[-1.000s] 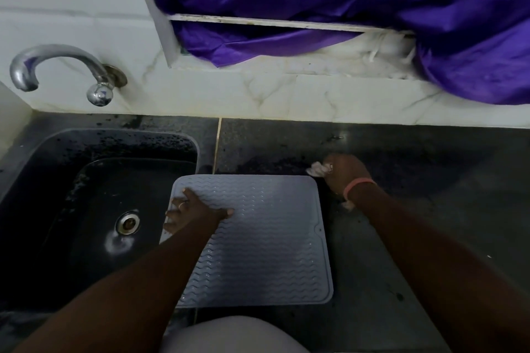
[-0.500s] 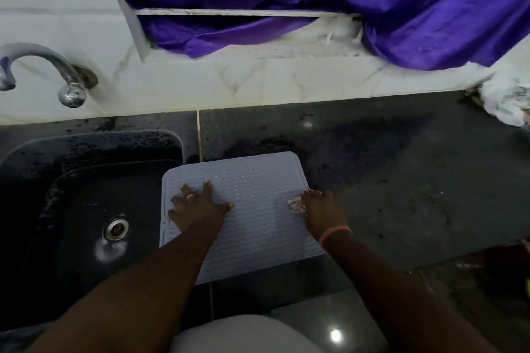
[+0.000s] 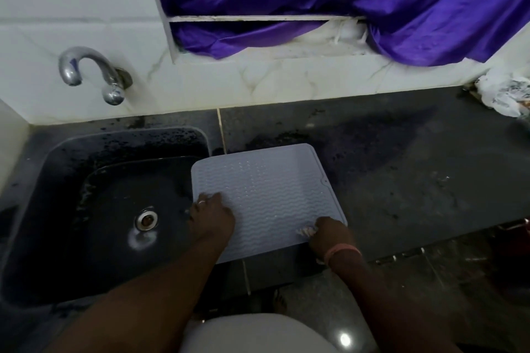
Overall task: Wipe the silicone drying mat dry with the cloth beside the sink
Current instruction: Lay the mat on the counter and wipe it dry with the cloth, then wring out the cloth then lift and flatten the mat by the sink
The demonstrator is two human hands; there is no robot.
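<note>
right hand (image 3: 329, 233) bunched round the cloth (image 3: 306, 230) at the mat's near right edge | left hand (image 3: 211, 216) fingers flat, pinning the drying mat (image 3: 269, 192) on the worktop (image 3: 401, 180) by the sink (image 3: 71, 180) | far half apparently unwiped (droplets glint) | wiping seems underway, most left

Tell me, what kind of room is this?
Most likely a kitchen. A dark sink with a metal tap is set into a dark stone counter, and a grey silicone drying mat lies beside it under tiled walls.
</note>
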